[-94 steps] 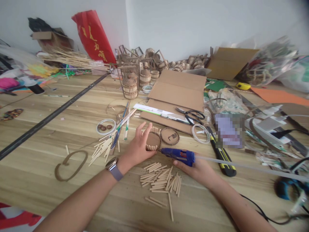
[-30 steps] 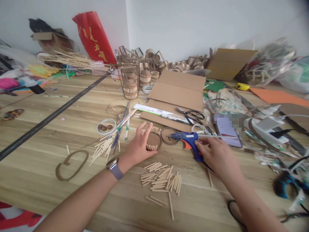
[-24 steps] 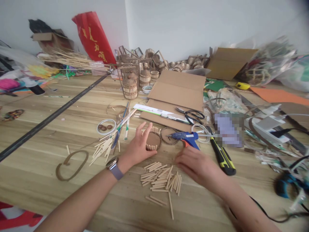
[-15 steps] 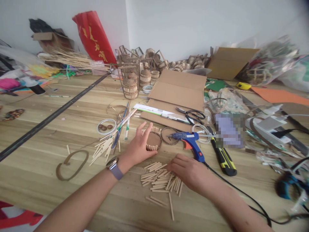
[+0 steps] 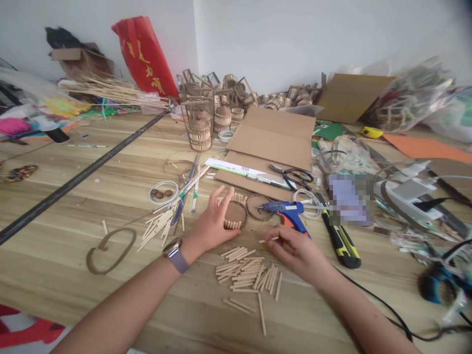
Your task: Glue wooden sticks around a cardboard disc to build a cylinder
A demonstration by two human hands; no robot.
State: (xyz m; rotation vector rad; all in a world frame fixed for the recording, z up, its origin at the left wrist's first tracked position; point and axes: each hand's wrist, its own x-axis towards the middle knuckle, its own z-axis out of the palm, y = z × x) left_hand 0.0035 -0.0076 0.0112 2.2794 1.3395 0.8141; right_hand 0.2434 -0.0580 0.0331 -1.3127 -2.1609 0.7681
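Note:
My left hand (image 5: 212, 223) is curved round the left side of a small round base (image 5: 236, 212) edged with short upright sticks, its thumb at the near rim and its fingers spread. Between the thumb and fingertips of my right hand (image 5: 289, 246) is a short wooden stick (image 5: 268, 240), held to the right of the base. Below both hands lies a loose pile of short sticks (image 5: 247, 273). A blue glue gun (image 5: 291, 210) rests just beyond my right hand, its handle partly hidden.
Black scissors (image 5: 295, 176) and a yellow-black cutter (image 5: 339, 236) lie on the right. Longer sticks (image 5: 160, 223) and a brown strip loop (image 5: 110, 250) are on the left. Cardboard (image 5: 275, 135) and small wooden buckets (image 5: 200, 135) stand farther back.
My right hand has lifted off the stick pile and moved up and slightly right, now with a stick in its fingertips. My left hand has stayed at the base.

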